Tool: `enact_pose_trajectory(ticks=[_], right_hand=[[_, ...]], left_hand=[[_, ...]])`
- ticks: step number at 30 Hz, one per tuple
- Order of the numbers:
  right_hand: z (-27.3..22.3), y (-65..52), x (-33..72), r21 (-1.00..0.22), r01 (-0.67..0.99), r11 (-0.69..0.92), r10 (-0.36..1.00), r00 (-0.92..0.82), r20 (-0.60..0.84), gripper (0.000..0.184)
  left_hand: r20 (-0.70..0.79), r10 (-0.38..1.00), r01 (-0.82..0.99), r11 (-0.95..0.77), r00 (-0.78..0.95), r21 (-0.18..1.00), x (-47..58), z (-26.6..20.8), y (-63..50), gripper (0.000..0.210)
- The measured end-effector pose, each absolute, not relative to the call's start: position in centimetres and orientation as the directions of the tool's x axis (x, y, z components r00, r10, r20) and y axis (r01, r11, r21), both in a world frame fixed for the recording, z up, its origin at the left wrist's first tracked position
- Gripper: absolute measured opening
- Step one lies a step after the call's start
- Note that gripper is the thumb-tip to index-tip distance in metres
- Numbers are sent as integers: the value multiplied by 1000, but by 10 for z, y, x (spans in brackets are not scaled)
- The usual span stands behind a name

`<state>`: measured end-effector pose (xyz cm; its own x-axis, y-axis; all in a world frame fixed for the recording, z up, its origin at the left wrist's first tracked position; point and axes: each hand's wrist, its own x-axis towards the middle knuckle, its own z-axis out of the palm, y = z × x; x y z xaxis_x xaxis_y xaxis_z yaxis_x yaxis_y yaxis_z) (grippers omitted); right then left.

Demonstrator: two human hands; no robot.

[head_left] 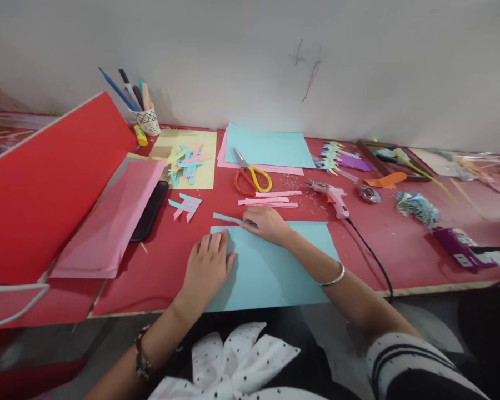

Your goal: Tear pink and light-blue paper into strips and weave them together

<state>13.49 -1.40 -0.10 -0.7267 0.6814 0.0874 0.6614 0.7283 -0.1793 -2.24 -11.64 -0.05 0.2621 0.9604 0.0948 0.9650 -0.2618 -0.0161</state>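
Note:
A sheet of light blue paper [275,272] lies at the table's front edge. My left hand [208,261] rests on its upper left corner, fingers laid down and thumb apart. My right hand [267,223] is at the sheet's top edge, fingers closed on a narrow blue paper strip [226,218]. The strip's left end stands away from the sheet; my hand hides its middle. Just beyond lie several pink paper strips [270,200] and scissors [252,172] with red and yellow handles.
A pink glue gun [333,197] with a black cord lies right. Woven paper pieces [187,161] sit on a cream sheet [208,144]. Blue sheets [270,147] lie behind. At left are a black phone [150,211], pink paper [112,222], a red board [54,183] and a pen cup [148,121].

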Motion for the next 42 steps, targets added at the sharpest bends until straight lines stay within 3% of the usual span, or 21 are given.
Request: enact_pose_trajectory(ticks=[10, 18, 27, 35, 42], right_hand=[[2, -13, 137, -175, 679, 713, 695, -718, 49, 25], [1, -11, 152, -287, 590, 755, 638, -762, 113, 21], [-1, -10, 151, -211, 626, 751, 652, -754, 82, 29], [-2, -8, 164, -301, 570, 765, 626, -768, 136, 26], [-5, -8, 166, -204, 560, 803, 593, -787, 171, 39]], left_hand=[[112, 958, 965, -264, 263, -10, -23, 0, -117, 40], [117, 958, 965, -262, 262, -20, -23, -1, -117, 41], [116, 955, 962, -274, 274, -20, -24, 0, -117, 43], [131, 953, 962, -270, 274, -47, -23, -1, -117, 43], [169, 944, 959, -276, 282, -57, -24, -4, -118, 43]])
